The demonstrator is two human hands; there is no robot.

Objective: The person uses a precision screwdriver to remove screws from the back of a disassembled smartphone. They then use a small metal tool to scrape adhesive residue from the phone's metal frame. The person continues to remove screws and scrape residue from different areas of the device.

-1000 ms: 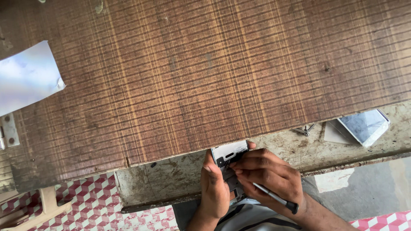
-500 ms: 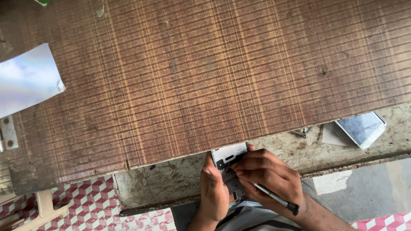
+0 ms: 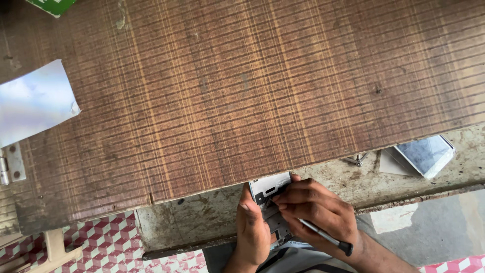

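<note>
A small opened phone-like device (image 3: 268,189) with a white top and dark inner parts lies at the near edge of a brown striped wooden board (image 3: 242,91). My left hand (image 3: 252,230) grips its left side. My right hand (image 3: 316,212) covers its right side and holds a thin metal screwdriver (image 3: 326,236) with a black end cap; the tip points into the device and is hidden under my fingers.
A shiny flat sheet (image 3: 33,101) lies at the board's left edge, with a metal hinge (image 3: 12,164) below it. A small screw (image 3: 357,160) and a glass-faced panel (image 3: 424,154) rest on the worn grey ledge (image 3: 202,217) at right. Red-and-white tiled floor (image 3: 108,242) shows below.
The view has shifted slightly; both hands stay on the device with the screwdriver in nearly the same place.
</note>
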